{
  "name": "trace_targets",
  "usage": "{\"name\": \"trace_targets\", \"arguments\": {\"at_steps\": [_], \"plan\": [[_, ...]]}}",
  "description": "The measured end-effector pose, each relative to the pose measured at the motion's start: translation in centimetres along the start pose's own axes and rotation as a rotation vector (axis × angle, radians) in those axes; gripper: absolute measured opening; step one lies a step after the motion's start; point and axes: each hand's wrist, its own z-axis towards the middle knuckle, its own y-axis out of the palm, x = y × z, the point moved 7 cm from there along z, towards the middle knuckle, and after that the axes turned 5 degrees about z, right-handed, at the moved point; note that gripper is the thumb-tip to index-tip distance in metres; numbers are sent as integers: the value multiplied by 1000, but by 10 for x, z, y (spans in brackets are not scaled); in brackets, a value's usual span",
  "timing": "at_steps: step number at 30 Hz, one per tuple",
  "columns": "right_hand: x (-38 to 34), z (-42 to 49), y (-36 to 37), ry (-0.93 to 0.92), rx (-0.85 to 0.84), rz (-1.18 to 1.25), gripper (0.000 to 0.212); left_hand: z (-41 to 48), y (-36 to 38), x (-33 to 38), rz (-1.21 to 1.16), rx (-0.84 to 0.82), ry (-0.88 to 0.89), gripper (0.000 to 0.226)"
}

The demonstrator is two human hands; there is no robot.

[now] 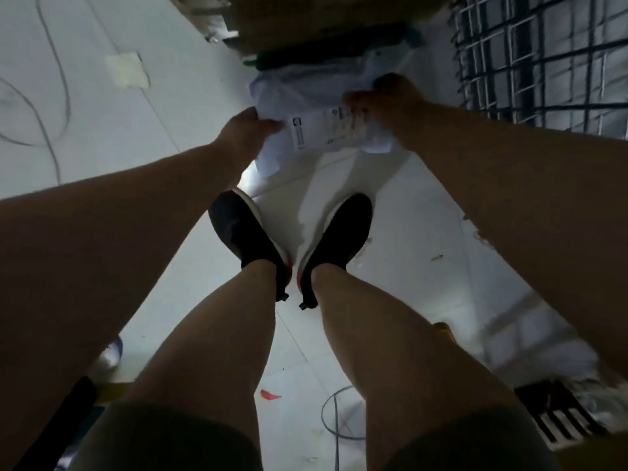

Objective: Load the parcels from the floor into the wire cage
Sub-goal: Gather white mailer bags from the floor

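Left hand [243, 130] and right hand [387, 100] grip opposite edges of the white parcel [316, 93].

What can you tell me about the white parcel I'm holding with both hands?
The white parcel is a soft, crumpled plastic mailer bag with a printed shipping label on its upper face. The print is too blurred to read. It sits low in front of the black shoes, beside the wire cage. The left hand pinches its left edge and the right hand grips its right side. Whether it rests on the floor is unclear.
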Motion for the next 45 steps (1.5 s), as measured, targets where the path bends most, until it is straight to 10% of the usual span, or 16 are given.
{"name": "trace_targets", "arguments": {"at_steps": [6, 14, 31, 45], "plan": [[4, -22, -13, 52, 249, -47, 58, -21, -3, -8, -137, 39, -53, 72], [-24, -104, 7, 96, 191, -209, 21, -116, -28, -7, -199, 24, -86, 48], [-261, -450, 147, -427, -292, -473, 24, -499, -182, -20, -329, 451, 45, 27], [-213, -738, 325, -832, -733, -1093, 13, -780, -127, -240, -1014, 924, -30, 24]]}}
